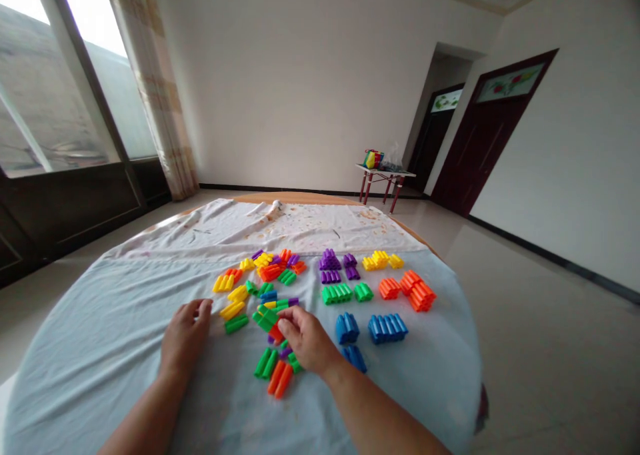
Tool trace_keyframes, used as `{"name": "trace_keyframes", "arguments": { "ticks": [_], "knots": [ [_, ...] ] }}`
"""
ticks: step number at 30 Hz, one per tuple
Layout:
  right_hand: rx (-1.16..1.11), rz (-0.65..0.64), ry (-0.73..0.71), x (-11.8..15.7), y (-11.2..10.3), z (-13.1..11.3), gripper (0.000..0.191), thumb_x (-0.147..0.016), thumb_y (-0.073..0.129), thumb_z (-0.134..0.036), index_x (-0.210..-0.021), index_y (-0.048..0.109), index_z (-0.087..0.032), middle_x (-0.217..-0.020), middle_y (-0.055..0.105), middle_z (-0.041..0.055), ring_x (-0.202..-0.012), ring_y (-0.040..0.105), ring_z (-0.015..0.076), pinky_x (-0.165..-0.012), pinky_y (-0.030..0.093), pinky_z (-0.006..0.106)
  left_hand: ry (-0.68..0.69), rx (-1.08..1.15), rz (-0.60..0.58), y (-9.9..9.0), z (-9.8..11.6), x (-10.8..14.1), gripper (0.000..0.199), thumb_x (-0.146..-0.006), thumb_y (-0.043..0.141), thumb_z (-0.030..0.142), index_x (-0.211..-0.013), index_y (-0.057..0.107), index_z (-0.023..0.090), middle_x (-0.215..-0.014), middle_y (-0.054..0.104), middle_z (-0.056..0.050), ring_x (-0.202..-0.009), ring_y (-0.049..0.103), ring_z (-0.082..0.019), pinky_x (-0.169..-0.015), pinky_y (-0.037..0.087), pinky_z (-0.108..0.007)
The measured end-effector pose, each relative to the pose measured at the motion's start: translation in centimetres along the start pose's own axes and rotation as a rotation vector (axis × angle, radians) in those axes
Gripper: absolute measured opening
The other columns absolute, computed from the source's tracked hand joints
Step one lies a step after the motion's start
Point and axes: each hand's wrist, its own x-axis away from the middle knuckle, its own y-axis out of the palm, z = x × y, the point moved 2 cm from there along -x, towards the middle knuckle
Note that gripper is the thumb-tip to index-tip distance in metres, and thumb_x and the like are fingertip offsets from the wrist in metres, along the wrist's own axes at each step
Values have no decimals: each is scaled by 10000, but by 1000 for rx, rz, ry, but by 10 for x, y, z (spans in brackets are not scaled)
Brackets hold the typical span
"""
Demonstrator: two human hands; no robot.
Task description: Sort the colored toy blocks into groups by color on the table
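Note:
My right hand [306, 338] pinches a green piece [266, 317] above a mixed heap of coloured tube-like pieces. My left hand [186, 335] rests on the cloth left of the heap, its fingers curled a little apart with nothing between them. Near it lie yellow pieces [233, 310] and a green piece [237, 324]. Orange pieces [280, 379] lie nearest to me. On the right, pieces sit grouped by colour: purple [330, 260], green [337, 294], yellow [376, 261], orange [421, 296] and blue [388, 328].
A round table [125, 308] bears a light blue cloth and a patterned white cloth [310, 223]. Beyond it, a small table [385, 172] holds a colourful bag and clear plastic. A window and curtain are at the left, doors at the right.

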Motion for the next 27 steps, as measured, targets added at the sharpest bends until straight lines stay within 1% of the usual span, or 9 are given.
{"name": "trace_keyframes", "arguments": {
  "ticks": [3,6,10,14,16,19,21,24,27],
  "knots": [
    [-29,64,-16,1,-2,4,291,-876,510,-399,-1010,569,-148,-818,669,50,-707,638,157,-665,497,280,98,-28,42,-19,13,0,476,-829,324,492,-999,652,192,-1090,655,-113,-793,604,-214,-791,438,-359],
    [5,116,-57,3,-5,4,315,-884,501,-408,-1021,598,-140,-864,673,63,-747,624,157,-678,486,272,184,174,11,-32,40,7,491,-787,394,567,-973,667,203,-1074,672,-99,-821,609,-230,-805,451,-371],
    [-7,137,-85,6,-10,-2,342,-902,482,-431,-1044,606,-147,-846,668,48,-729,613,148,-648,477,254,211,596,-286,-23,86,32,492,-705,540,615,-919,689,198,-964,707,-83,-907,620,-240,-797,489,-329],
    [-32,111,-105,8,-16,-7,355,-891,505,-454,-1044,617,-153,-869,680,50,-777,633,163,-675,496,257,164,745,-449,-2,111,53,424,-622,676,559,-781,687,165,-704,664,-51,-684,586,-184,-628,481,-282],
    [-16,140,-118,8,-19,-8,353,-888,512,-456,-1031,625,-153,-883,685,59,-805,641,175,-715,506,272,44,871,-384,3,105,52,422,-590,712,537,-743,672,145,-635,618,-30,-599,530,-138,-553,444,-245],
    [-2,203,-130,9,-23,-7,355,-906,481,-444,-1042,614,-144,-861,685,72,-775,649,179,-726,519,290,-264,1095,-95,3,76,39,451,-546,730,546,-699,632,134,-592,561,-1,-528,457,-89,-481,393,-205],
    [43,222,-155,9,-23,-6,333,-917,469,-410,-1061,608,-143,-894,686,85,-803,655,184,-749,522,298,-384,1133,59,-1,57,32,461,-555,701,574,-685,601,143,-544,497,32,-485,405,-68,-452,365,-188],
    [228,199,-203,11,-18,-3,261,-901,501,-329,-1033,639,-150,-952,681,96,-896,645,203,-821,509,324,-369,1104,79,-5,47,32,466,-560,702,563,-763,625,151,-584,526,33,-511,426,-71,-462,374,-178],
    [366,145,-264,12,-12,0,220,-863,550,-255,-1030,653,-154,-981,672,99,-966,621,219,-891,488,359,-227,999,-11,-1,64,45,503,-578,700,558,-877,665,154,-717,621,-9,-628,523,-114,-539,436,-205]
  ]
}}
